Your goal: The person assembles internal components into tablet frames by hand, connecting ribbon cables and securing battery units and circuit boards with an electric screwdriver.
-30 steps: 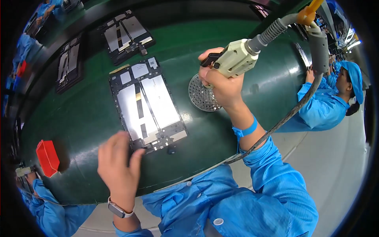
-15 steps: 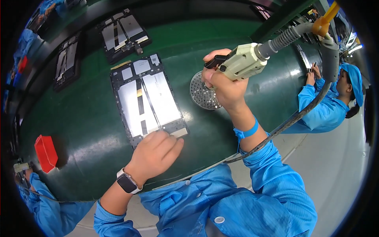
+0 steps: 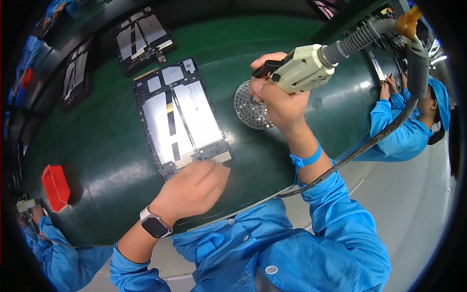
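An opened tablet (image 3: 197,115) lies on the green bench, its silver battery panels and dark ribbon strip facing up. At its near edge is my left hand (image 3: 194,187), fingers curled in and tips hidden. I cannot tell whether it grips anything. My right hand (image 3: 284,109) is wrapped round a pale corded electric screwdriver (image 3: 305,69) with a black lever. The screwdriver's tip is hidden by the hand. Beneath that hand sits a round grey dish (image 3: 250,108) with a dotted top that holds small shiny pieces, likely screws.
A second opened tablet (image 3: 146,34) and a third tablet (image 3: 75,75) lie at the far left. A red bin (image 3: 56,188) stands at the left. The screwdriver's thick cable (image 3: 377,138) hangs along my right arm. Co-workers in blue sit at right (image 3: 408,126) and lower left (image 3: 73,263).
My left hand has shifted slightly toward the tablet's near right corner, its fingers more tucked away. My right hand stays over the dish with the screwdriver. The whole view has moved a little.
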Available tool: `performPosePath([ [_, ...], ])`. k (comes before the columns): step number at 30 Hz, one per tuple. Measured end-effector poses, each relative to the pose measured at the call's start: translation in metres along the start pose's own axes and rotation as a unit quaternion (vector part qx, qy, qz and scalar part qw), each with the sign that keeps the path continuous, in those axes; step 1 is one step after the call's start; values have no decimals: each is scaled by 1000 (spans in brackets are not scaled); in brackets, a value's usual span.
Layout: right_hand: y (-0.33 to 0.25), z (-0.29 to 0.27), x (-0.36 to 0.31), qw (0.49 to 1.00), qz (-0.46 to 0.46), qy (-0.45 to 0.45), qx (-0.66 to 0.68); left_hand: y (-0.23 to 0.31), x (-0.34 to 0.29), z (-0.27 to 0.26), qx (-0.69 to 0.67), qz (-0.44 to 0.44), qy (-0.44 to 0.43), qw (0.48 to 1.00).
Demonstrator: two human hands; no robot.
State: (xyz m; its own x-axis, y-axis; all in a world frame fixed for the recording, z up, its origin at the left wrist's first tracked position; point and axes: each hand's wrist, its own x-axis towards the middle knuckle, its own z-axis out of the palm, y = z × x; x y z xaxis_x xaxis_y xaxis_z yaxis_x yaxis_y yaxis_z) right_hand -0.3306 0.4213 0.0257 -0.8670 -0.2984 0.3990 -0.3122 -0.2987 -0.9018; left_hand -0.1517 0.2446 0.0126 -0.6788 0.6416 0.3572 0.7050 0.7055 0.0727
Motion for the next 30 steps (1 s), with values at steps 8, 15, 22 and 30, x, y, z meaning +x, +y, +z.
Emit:
performPosePath([
  [8,-6,-15,0,1000,-8,-7,-17,2,29,0,-125,-246,-3,961],
  [15,-26,-23,-14,999,17,-33,16,9,32,4,-187,-219,63,956],
  [22,-35,-16,-41,975,161,-74,133,17,34,29,-61,-170,102,978],
  [30,-25,-8,-39,982,129,-94,104,10,46,38,-57,-177,116,976],
])
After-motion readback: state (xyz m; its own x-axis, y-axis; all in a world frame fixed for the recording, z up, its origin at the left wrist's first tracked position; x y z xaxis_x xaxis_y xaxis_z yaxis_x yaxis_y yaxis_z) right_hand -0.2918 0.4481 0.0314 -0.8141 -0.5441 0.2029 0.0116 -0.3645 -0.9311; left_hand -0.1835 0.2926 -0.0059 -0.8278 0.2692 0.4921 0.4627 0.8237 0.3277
